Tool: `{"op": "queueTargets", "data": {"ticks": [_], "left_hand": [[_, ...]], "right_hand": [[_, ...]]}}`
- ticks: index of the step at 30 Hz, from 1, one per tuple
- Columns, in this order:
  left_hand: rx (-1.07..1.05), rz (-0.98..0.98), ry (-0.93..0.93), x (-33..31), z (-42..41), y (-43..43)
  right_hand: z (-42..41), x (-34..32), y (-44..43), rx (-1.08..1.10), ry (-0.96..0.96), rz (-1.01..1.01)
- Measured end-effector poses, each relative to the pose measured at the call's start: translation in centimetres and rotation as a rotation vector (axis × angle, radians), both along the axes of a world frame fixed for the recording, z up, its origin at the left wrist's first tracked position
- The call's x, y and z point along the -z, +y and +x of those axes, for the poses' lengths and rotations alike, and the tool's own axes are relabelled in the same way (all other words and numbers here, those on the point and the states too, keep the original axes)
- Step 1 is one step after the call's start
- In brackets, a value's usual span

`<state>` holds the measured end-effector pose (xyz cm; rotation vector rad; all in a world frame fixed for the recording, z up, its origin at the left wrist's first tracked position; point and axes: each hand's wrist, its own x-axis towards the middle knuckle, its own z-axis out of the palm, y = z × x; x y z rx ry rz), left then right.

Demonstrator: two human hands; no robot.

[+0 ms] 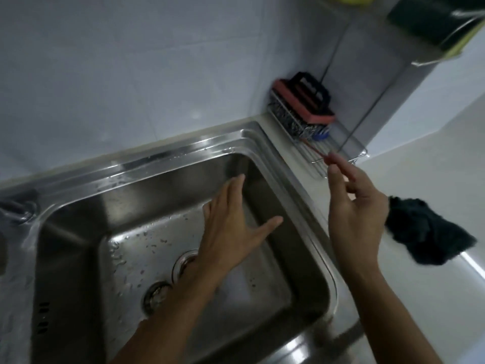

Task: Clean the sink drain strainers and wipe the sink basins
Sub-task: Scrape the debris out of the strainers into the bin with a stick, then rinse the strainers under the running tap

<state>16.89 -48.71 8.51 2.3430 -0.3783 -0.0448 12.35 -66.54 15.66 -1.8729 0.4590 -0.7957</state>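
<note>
Broadly, a wet steel sink (265,143) fills the view, with a wire rack (338,156) on the counter at its far right corner and a dark cloth (425,232) lying right of it. Over the basin, the left hand (231,232) hovers flat, fingers spread, holding nothing. Nearby, the right hand (354,206) pinches a thin red-tipped stick at the rack's edge. Below, a strainer (154,295) lies just beside the drain (183,261).

The steel basin (78,258) is wet, with water drops scattered over its floor. A round metal strainer (154,295) lies loose on that floor, just beside the open drain (183,261), near the basin's middle.
</note>
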Motion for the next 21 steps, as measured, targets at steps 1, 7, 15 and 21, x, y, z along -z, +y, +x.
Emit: {"op": "queueTargets", "data": {"ticks": [1,7,15,21], "left_hand": [[0.013,-0.017,-0.045,-1.2,0.6,-1.8],[0.051,-0.017,-0.079,-4.3,2.8,-9.8],[-0.019,0.037,-0.106,-1.8,2.5,-12.1],[-0.070,0.095,-0.013,0.0,1.8,-11.4]], "right_hand": [[0.6,-0.6,-1.3,0.038,-0.006,-0.074],[2.9,0.0,-7.4,0.105,0.125,-0.400],[6.1,2.6,-10.6,0.049,0.180,-0.552],[5.9,4.7,-11.6,0.001,0.287,-0.682]]}}
